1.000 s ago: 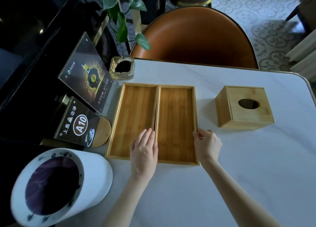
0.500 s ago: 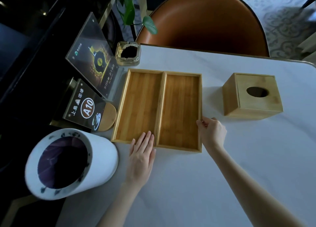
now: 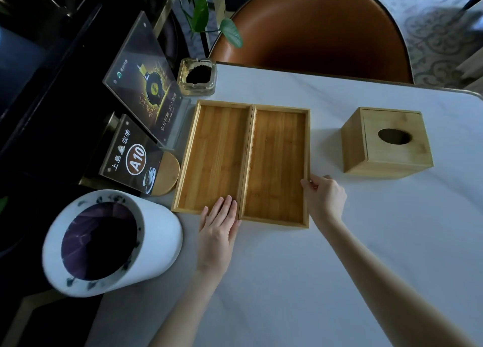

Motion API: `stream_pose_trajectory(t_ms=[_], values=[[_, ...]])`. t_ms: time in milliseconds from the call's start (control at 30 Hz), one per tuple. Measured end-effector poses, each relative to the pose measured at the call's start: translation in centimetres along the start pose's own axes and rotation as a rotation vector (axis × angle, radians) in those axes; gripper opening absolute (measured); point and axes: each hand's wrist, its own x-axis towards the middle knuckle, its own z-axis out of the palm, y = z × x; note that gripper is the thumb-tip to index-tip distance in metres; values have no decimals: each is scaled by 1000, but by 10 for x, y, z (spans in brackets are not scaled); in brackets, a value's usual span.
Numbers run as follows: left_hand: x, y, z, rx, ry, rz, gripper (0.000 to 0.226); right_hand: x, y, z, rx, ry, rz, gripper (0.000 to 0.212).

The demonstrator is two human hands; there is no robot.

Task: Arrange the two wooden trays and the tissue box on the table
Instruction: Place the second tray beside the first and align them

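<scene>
Two shallow wooden trays lie side by side on the white table (image 3: 339,268), long edges touching: the left tray (image 3: 214,155) and the right tray (image 3: 274,163). My left hand (image 3: 218,223) lies flat, fingers together, over the near rim of the left tray beside the seam. My right hand (image 3: 322,196) touches the right tray's outer right rim with curled fingers. A wooden tissue box (image 3: 386,142) with an oval slot stands apart at the right, empty table between it and the trays.
A white round bin (image 3: 109,242) lies tilted at the near left corner. Along the left edge stand an acrylic menu stand (image 3: 146,85), an A10 table sign (image 3: 133,158) and a glass ashtray (image 3: 197,76). A brown chair (image 3: 313,27) stands behind the table.
My left hand slid back from inside the trays to the left tray's near rim. The trays sit farther from me in view. My right hand stays at the right rim.
</scene>
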Motion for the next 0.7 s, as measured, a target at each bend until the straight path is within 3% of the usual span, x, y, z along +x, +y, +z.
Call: stream_pose_trajectory(t_ms=[300,533,700], values=[[1,1,-1,23,-24,-30,56,1,1,-2,18,-20,-51,22],[8,8,-15,64,-6,-1,45,0,4,-22,-329,-213,-353,25],[28,40,-40,172,-48,-97,31,1,9,-40,-434,-308,-469,23]])
